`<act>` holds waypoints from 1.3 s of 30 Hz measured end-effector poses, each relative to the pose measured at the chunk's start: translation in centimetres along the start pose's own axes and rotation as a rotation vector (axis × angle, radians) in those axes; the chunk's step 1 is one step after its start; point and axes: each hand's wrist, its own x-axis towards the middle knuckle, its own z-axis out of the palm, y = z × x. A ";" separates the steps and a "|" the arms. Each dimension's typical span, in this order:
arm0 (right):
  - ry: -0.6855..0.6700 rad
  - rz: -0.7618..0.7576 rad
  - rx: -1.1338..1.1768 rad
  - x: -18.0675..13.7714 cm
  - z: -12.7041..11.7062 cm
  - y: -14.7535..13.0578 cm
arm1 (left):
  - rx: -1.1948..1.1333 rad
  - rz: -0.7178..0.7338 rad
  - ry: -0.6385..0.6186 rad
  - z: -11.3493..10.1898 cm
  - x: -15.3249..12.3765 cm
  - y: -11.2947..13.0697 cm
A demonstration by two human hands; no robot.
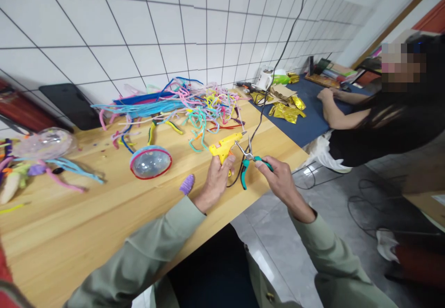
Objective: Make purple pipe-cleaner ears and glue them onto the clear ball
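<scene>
My left hand is wrapped round the handle of a yellow glue gun, whose nozzle points right. In my right hand is one green handle of a pair of pliers. Their jaws are spread apart near the glue gun's nozzle, and the other handle hangs free. A purple coiled piece lies on the table left of my left hand. Farther left sits a clear dome with a red and light blue rim.
Tangled pipe cleaners lie along the tiled wall, with yellow-green handles in front. A phone leans at the left. A black cord hangs down to the table. At right, a person sits by a blue mat with gold foil.
</scene>
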 end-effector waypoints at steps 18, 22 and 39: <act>0.006 0.003 0.008 0.4 0.3 -0.3 | -0.004 0.014 0.000 0.2 -0.2 -1.3; -0.024 -0.020 0.025 0.3 0.2 -0.4 | 0.001 0.044 0.002 0.2 -0.2 -1.2; 0.024 -0.022 0.018 1.1 -0.2 -0.8 | -0.036 0.094 0.006 0.2 -0.6 -0.4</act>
